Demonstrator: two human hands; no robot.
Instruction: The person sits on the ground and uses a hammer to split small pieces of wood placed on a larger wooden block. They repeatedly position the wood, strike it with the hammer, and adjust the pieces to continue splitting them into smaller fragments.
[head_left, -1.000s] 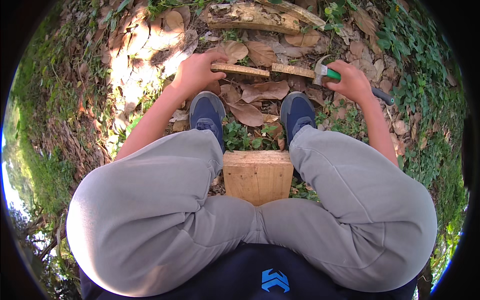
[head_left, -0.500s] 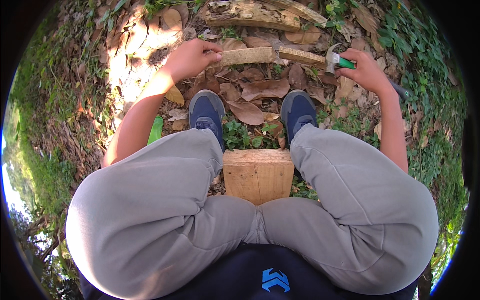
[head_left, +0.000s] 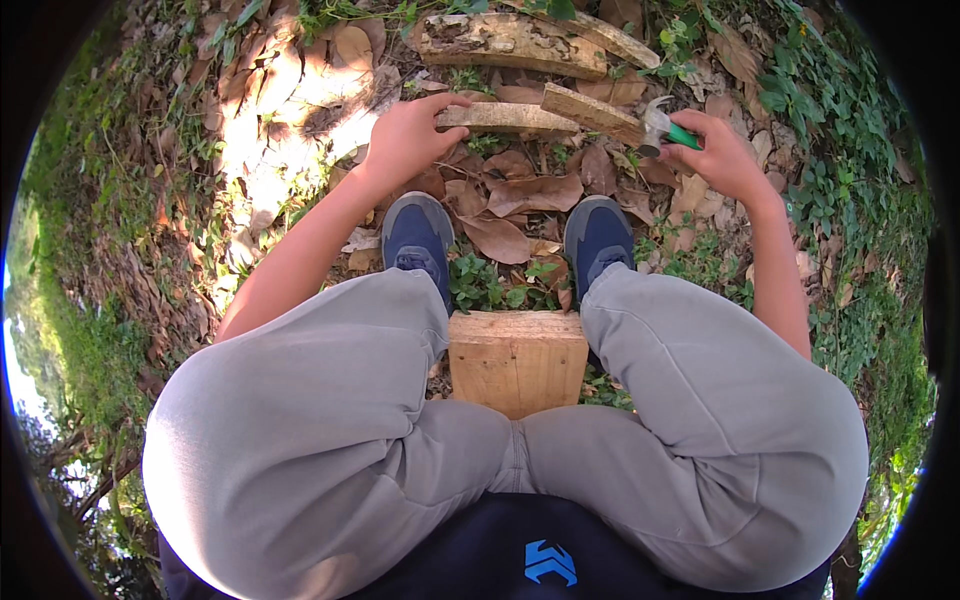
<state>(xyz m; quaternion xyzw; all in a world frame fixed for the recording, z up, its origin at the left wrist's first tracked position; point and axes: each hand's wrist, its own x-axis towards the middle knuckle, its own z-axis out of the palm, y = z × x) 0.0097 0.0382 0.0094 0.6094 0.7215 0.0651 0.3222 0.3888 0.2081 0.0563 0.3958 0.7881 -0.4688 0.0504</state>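
My left hand [head_left: 415, 135] is closed on the left end of a thin wooden strip [head_left: 510, 117], with fingers and thumb on either side of it. My right hand [head_left: 715, 155] grips a claw hammer [head_left: 684, 136] close under its metal head, around the green part of the handle. A second wooden strip [head_left: 595, 113] slants down to the right, its right end against the hammer head. Whether the right fingers also hold this strip is hidden behind the head. The two strips overlap in view near the middle; I cannot tell if they touch.
A thick weathered log piece [head_left: 510, 42] and a curved stick [head_left: 610, 40] lie beyond the strips. Between my knees stands a squared wooden block [head_left: 517, 360]. My blue shoes [head_left: 417, 235] rest on dry leaves [head_left: 530, 192]. Green creepers [head_left: 840, 150] grow at the right.
My left hand has moved right with its strip, closing the gap to the second strip. That second strip has tilted more, its left end raised. My right hand and the hammer have shifted slightly.
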